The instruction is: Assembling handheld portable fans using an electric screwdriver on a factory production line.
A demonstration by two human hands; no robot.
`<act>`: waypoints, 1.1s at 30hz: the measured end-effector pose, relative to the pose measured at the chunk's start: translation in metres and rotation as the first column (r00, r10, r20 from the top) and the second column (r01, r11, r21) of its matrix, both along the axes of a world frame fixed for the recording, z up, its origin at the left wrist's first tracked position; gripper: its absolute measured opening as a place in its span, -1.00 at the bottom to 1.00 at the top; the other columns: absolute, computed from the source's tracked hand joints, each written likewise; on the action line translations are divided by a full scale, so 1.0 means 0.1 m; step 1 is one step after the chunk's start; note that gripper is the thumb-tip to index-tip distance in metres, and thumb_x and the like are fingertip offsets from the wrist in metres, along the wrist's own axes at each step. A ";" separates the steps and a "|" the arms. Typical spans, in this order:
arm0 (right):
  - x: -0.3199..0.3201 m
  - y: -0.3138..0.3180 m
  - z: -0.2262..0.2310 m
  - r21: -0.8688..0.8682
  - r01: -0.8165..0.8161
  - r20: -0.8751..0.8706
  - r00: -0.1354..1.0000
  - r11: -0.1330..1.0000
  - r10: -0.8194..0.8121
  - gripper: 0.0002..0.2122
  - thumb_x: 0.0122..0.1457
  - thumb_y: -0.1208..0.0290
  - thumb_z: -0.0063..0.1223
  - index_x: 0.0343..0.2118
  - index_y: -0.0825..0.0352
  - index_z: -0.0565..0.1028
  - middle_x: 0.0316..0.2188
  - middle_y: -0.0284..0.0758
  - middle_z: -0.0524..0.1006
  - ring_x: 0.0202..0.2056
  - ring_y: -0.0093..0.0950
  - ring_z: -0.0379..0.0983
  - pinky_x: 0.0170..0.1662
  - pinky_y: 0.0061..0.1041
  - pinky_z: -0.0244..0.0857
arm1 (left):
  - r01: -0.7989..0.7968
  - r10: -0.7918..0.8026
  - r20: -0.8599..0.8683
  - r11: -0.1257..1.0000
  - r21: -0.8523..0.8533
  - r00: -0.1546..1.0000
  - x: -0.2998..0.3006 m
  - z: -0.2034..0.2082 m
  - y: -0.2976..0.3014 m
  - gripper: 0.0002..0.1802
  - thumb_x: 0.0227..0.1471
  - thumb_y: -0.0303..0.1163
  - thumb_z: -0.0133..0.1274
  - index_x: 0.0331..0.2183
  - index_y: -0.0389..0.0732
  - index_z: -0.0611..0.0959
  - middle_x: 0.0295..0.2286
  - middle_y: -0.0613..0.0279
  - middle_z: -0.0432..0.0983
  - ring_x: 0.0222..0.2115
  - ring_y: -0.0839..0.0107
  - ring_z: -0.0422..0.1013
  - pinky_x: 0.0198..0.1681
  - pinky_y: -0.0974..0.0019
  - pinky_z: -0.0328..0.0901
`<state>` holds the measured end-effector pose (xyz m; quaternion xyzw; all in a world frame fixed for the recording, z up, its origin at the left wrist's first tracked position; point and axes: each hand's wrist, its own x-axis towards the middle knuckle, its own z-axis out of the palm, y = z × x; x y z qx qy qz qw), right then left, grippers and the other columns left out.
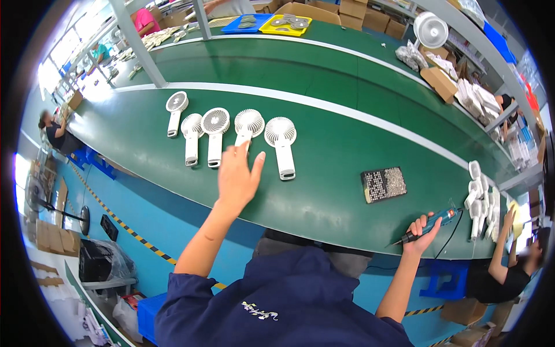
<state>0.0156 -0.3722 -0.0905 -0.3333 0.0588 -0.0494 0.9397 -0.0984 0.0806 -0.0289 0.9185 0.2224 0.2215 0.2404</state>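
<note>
Left hand (238, 178) over the near part of the green counter (324, 199), back of the hand up. Fingers (231, 157) reach onto the handle of the fourth fan (249, 120), counting from the left; thumb stands apart, to the right. Hand covers most of that handle; cannot tell whether the fingers touch it. Fan head lies just beyond the fingertips.

Third fan (215, 120) just left of the fingers, second fan (192, 124) close beside it, heads almost meeting. First fan (177, 102) farther left and set back. Fifth fan (281, 130) to the right of the thumb, a little clear of it.

Looks: all five white, handheld type, lying flat; round ribbed head, straight handle running toward the person. First and third show darker grey grilles; second, fourth and fifth pale ribs fanning out from the centre. Dark slot at the handle ends of second, third and fifth.

Right hand (422, 232) near the counter's front edge, fingers closed around a teal-and-black electric screwdriver (443, 216), black nose pointing left.

Between the hands, farther back: dark tray (384, 184) full of small metallic pieces. Right of the screwdriver: cluster of white parts (476, 209), close to a co-worker in black (509, 276).
</note>
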 end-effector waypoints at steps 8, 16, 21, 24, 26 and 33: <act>-0.02 0.12 -0.04 -0.053 0.059 -0.008 0.998 0.997 -0.060 -0.71 0.35 0.04 -0.16 -0.19 0.20 0.35 -0.59 -0.47 0.27 -0.71 -0.71 0.10 -0.67 -0.70 0.04 | 0.121 -0.110 -0.052 0.937 0.327 0.993 0.17 -0.46 0.10 -0.27 0.07 0.00 0.12 0.23 0.07 0.32 0.21 -0.32 -0.08 0.12 -0.14 0.08 0.12 -0.05 0.05; -0.01 0.19 0.00 -0.080 0.082 -0.023 0.996 0.993 -0.084 -0.71 0.35 0.04 -0.17 -0.18 0.20 0.34 -0.58 -0.47 0.28 -0.71 -0.71 0.10 -0.66 -0.69 0.05 | 0.324 -0.293 -0.177 0.928 0.184 0.940 -0.04 -0.39 -0.14 -0.25 0.03 -0.23 0.16 0.21 -0.19 0.29 -0.13 -0.08 0.23 -0.16 0.07 0.20 -0.08 0.12 0.13; -0.05 0.08 0.05 -0.087 0.127 -0.042 0.990 0.988 -0.131 -0.72 0.37 0.07 -0.23 -0.18 0.21 0.35 -0.59 -0.47 0.26 -0.72 -0.71 0.09 -0.68 -0.68 0.03 | 0.556 -0.497 -0.273 0.801 0.221 0.824 -0.11 -0.09 -0.20 -0.03 -0.23 0.06 0.35 0.18 -0.07 0.37 -0.11 -0.05 0.22 -0.09 0.02 0.19 0.01 0.06 0.12; -0.04 0.12 0.03 -0.024 -0.037 0.031 0.999 0.999 0.038 -0.77 0.33 0.27 -0.15 -0.03 0.23 0.35 -0.47 -0.42 0.28 -0.55 -0.63 0.20 -0.50 -0.58 0.12 | 0.839 -0.783 -0.333 0.413 0.355 0.526 0.28 0.00 0.37 -0.16 -0.32 0.13 0.36 0.05 0.14 0.51 0.16 -0.10 0.15 0.18 -0.22 0.08 0.25 -0.17 -0.01; -0.10 0.19 0.20 -0.092 -0.103 0.097 0.989 0.990 0.112 -0.59 0.23 0.33 -0.04 0.13 0.19 0.26 -0.33 -0.35 0.31 -0.41 -0.52 0.27 -0.32 -0.45 0.22 | 0.911 -0.692 -0.593 0.301 0.281 0.412 0.65 0.13 0.39 0.01 -0.19 0.34 0.10 0.17 -0.10 0.36 0.25 -0.07 0.06 0.28 -0.10 -0.05 0.33 -0.11 -0.14; 0.33 0.72 0.85 -0.316 0.214 0.783 0.609 0.924 0.127 -0.05 0.00 -0.38 -0.05 0.35 -0.02 -0.16 -0.37 -0.30 0.38 -0.54 -0.37 0.41 -0.54 -0.41 0.35 | 0.911 -0.775 -0.492 0.268 0.314 0.397 1.20 -0.13 -0.35 0.06 -0.17 0.28 0.10 0.21 -0.24 0.29 0.24 0.08 0.14 0.29 0.11 0.01 0.33 0.01 -0.11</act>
